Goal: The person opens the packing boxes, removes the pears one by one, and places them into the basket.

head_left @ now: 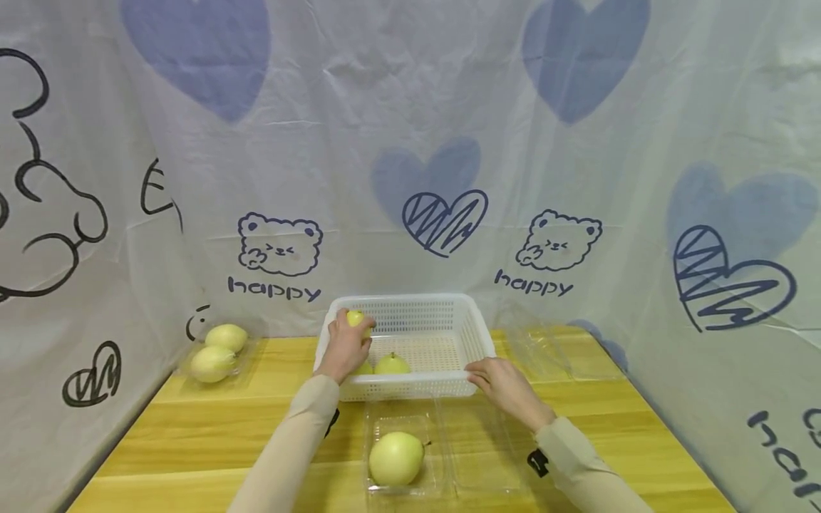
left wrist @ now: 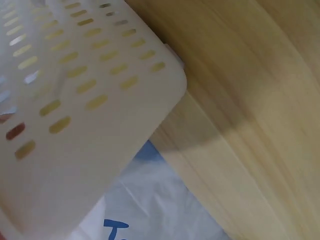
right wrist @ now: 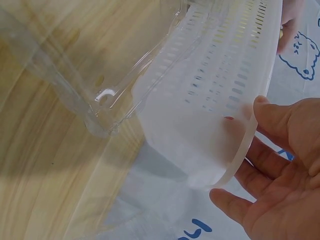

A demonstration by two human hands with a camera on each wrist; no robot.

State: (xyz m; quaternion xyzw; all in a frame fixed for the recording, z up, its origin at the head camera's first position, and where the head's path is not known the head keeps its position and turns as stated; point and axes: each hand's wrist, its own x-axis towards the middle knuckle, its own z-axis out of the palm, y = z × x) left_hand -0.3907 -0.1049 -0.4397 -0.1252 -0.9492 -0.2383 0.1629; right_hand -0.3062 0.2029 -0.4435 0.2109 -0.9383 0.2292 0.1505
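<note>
Over the left side of a white plastic basket [head_left: 471, 385], my left hand [head_left: 347, 347] holds a yellow-green pear [head_left: 355, 318] in its fingers. Another pear [head_left: 393, 364] lies on the basket floor beside that wrist, with part of one more showing behind the arm. My right hand [head_left: 507, 387] pinches the basket's near right corner; in the right wrist view its thumb and fingers go round the rim [right wrist: 248, 142]. The left wrist view shows only the slotted basket wall [left wrist: 115, 115], with the hand nearly out of sight.
Before the basket lies an opened clear plastic clamshell box [head_left: 442, 456] with one pear [head_left: 396, 459] in its left half. Two pears [head_left: 213, 363] sit in a clear box at the back left. Another clear box [head_left: 580, 356] stands at the back right, near the printed cloth wall [head_left: 359, 178].
</note>
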